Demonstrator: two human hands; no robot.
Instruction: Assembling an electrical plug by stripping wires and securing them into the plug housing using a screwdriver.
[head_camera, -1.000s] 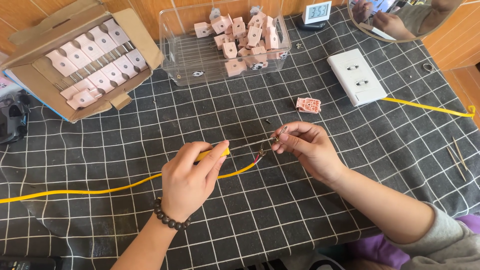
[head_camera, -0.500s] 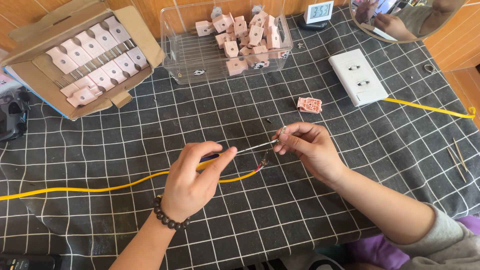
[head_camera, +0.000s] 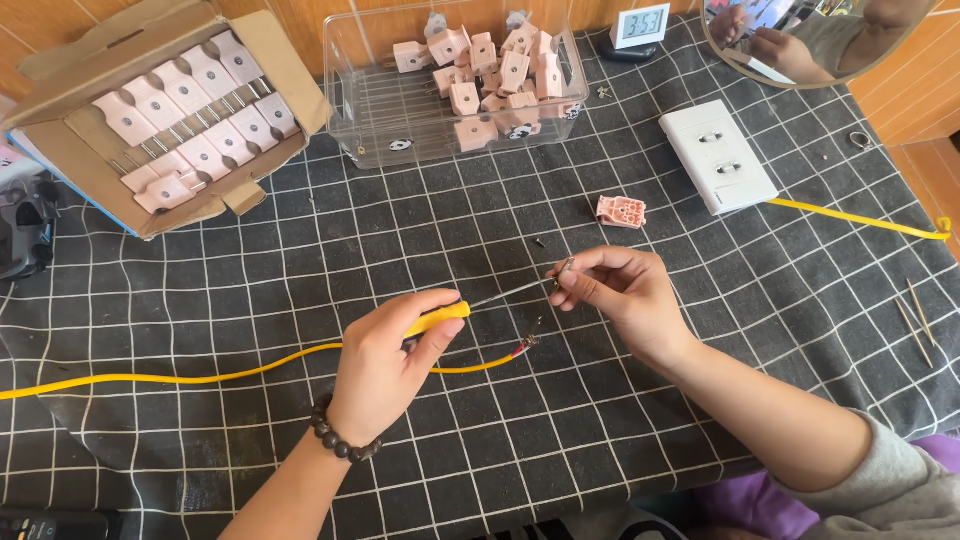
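In the middle of the frame, the left hand (head_camera: 385, 365) is closed around a yellow cable (head_camera: 200, 377), pinching it near its end with thumb and fingers. The cable runs from the left edge of the frame along the dark checked cloth (head_camera: 420, 240) to this hand, then loops under it. Thin bare wires (head_camera: 510, 292) stick out from the yellow end and reach over to the right hand (head_camera: 625, 300). The right hand pinches the tip of one wire between its thumb and fingers. Another short wire end, with a bit of red on it, hangs just below, between the two hands, and nothing holds it. The two hands are near each other but not touching. Just above the right hand, a small pink plastic part (head_camera: 621, 211) lies alone on the cloth. At the top middle stands a clear plastic bin (head_camera: 370, 120) with many pink parts inside. In the upper left is a cardboard box (head_camera: 75, 195) with more pink parts in rows. A white socket plate (head_camera: 717, 156) lies in the upper right.
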